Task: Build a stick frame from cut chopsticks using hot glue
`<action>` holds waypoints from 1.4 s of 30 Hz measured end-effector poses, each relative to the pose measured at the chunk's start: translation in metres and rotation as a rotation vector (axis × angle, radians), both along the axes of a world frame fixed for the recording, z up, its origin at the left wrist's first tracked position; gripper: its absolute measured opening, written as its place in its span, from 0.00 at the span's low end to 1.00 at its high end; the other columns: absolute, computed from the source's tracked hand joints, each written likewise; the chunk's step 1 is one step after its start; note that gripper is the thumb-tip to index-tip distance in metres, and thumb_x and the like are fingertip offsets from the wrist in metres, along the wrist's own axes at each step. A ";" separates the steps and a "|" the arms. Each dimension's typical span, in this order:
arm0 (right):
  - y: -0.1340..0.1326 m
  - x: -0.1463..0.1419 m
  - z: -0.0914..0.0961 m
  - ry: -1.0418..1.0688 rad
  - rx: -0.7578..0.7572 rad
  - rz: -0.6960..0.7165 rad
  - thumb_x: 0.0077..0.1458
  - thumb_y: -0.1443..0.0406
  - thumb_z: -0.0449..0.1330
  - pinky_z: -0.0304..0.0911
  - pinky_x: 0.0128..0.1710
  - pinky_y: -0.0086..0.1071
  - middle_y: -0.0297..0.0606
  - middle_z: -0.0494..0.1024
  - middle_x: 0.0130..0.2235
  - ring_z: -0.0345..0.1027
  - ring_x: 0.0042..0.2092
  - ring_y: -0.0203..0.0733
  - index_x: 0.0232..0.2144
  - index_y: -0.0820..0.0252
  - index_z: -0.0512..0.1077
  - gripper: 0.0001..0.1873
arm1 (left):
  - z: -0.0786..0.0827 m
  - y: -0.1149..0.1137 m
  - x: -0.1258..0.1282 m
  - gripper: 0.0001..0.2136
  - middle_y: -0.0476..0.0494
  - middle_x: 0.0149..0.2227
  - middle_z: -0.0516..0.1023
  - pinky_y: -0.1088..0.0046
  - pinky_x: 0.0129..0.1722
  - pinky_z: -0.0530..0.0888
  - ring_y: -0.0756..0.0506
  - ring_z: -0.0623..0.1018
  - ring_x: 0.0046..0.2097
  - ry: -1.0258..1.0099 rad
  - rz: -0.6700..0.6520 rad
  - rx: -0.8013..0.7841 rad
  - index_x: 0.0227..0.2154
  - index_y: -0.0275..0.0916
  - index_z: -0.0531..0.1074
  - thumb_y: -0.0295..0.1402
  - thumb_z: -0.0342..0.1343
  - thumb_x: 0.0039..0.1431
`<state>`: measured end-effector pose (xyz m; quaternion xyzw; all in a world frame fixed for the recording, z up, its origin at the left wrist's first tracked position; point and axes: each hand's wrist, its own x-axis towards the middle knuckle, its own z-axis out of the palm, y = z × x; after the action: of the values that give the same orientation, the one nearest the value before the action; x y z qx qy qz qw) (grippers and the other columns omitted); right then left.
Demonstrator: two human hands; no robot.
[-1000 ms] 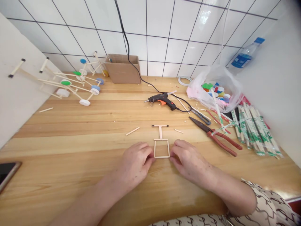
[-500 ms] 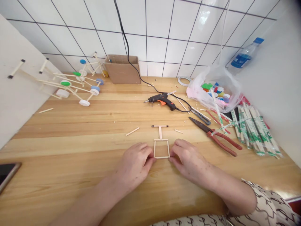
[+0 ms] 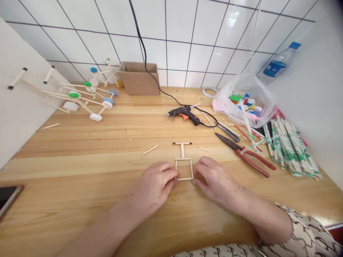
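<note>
A small frame of thin wooden sticks point(image 3: 183, 159) lies flat on the wooden table point(image 3: 80, 171): a square with a T-shaped stem pointing away from me. My left hand point(image 3: 155, 184) pinches the square's near left corner with curled fingers. My right hand point(image 3: 215, 180) pinches the near right corner the same way. Both hands rest on the tabletop.
A black and orange glue gun point(image 3: 184, 114) with its cable lies behind the frame. Red-handled pliers point(image 3: 245, 154), scissors point(image 3: 229, 131), wrapped chopsticks point(image 3: 288, 146) and a bag of bottle caps point(image 3: 245, 103) are at right. Stick-and-cap models point(image 3: 80, 94), a cardboard box point(image 3: 139, 77) and a phone point(image 3: 8, 198) are at left.
Almost nothing has moved. Both hands stay at the square's near corners, with only a slight shift of the fingers.
</note>
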<state>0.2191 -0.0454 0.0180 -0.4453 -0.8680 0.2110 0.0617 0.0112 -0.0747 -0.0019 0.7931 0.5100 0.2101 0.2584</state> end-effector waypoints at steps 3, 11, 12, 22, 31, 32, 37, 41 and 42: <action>0.001 -0.001 0.001 -0.003 -0.011 0.000 0.50 0.73 0.62 0.62 0.36 0.34 0.38 0.69 0.33 0.64 0.36 0.41 0.27 0.63 0.69 0.05 | 0.000 0.000 0.001 0.08 0.46 0.33 0.75 0.70 0.36 0.69 0.46 0.73 0.36 0.003 0.002 -0.013 0.32 0.39 0.76 0.23 0.52 0.58; 0.003 -0.002 0.002 -0.015 -0.014 0.001 0.50 0.74 0.61 0.62 0.36 0.34 0.38 0.69 0.33 0.63 0.36 0.41 0.27 0.63 0.70 0.04 | 0.001 0.002 0.003 0.08 0.46 0.32 0.75 0.70 0.37 0.70 0.46 0.73 0.36 0.003 0.014 -0.023 0.31 0.38 0.76 0.22 0.53 0.57; 0.003 -0.002 0.002 -0.017 -0.016 0.001 0.50 0.74 0.61 0.62 0.36 0.34 0.39 0.69 0.33 0.63 0.36 0.42 0.27 0.64 0.70 0.04 | 0.000 0.002 0.003 0.08 0.46 0.32 0.75 0.71 0.37 0.70 0.46 0.73 0.36 -0.004 0.014 -0.016 0.31 0.38 0.76 0.22 0.53 0.57; 0.003 -0.003 0.004 -0.019 -0.052 0.000 0.50 0.74 0.62 0.63 0.37 0.35 0.40 0.69 0.34 0.64 0.37 0.42 0.28 0.64 0.71 0.03 | -0.002 0.003 0.002 0.07 0.47 0.32 0.75 0.71 0.36 0.71 0.46 0.74 0.36 -0.023 0.009 0.025 0.31 0.38 0.75 0.22 0.54 0.56; 0.005 0.000 0.005 0.028 0.016 0.009 0.49 0.74 0.63 0.63 0.36 0.35 0.39 0.69 0.33 0.65 0.36 0.43 0.27 0.64 0.70 0.05 | -0.004 0.003 -0.002 0.06 0.47 0.34 0.76 0.69 0.38 0.71 0.45 0.75 0.38 -0.023 0.064 0.028 0.35 0.39 0.73 0.24 0.56 0.54; 0.006 0.002 0.006 0.043 0.026 0.010 0.48 0.74 0.62 0.64 0.36 0.35 0.39 0.69 0.33 0.65 0.36 0.43 0.27 0.64 0.70 0.05 | -0.005 0.003 -0.004 0.06 0.47 0.34 0.76 0.69 0.38 0.71 0.45 0.75 0.38 -0.030 0.080 0.039 0.35 0.39 0.73 0.25 0.56 0.54; 0.013 0.010 0.009 0.105 0.105 -0.042 0.49 0.74 0.61 0.63 0.36 0.36 0.40 0.70 0.33 0.66 0.36 0.43 0.28 0.63 0.69 0.04 | -0.003 0.007 -0.016 0.04 0.48 0.32 0.75 0.70 0.37 0.70 0.46 0.74 0.36 -0.063 0.162 0.073 0.32 0.38 0.72 0.25 0.52 0.58; 0.018 0.015 0.010 0.098 0.084 -0.097 0.51 0.73 0.60 0.63 0.37 0.36 0.39 0.70 0.34 0.66 0.36 0.43 0.30 0.62 0.69 0.03 | 0.007 0.010 -0.018 0.04 0.49 0.29 0.75 0.72 0.34 0.70 0.48 0.74 0.32 -0.068 0.165 -0.018 0.28 0.38 0.71 0.25 0.53 0.55; 0.018 0.016 0.010 0.101 0.068 -0.099 0.51 0.73 0.59 0.63 0.37 0.36 0.39 0.70 0.34 0.65 0.36 0.42 0.30 0.62 0.69 0.03 | 0.009 0.010 -0.017 0.04 0.49 0.29 0.74 0.72 0.34 0.70 0.48 0.74 0.32 -0.059 0.161 -0.047 0.27 0.38 0.71 0.25 0.53 0.54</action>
<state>0.2352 -0.0272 0.0279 -0.4743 -0.8472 0.2003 0.1308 -0.0058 -0.0642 0.0074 0.7367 0.5689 0.2415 0.2743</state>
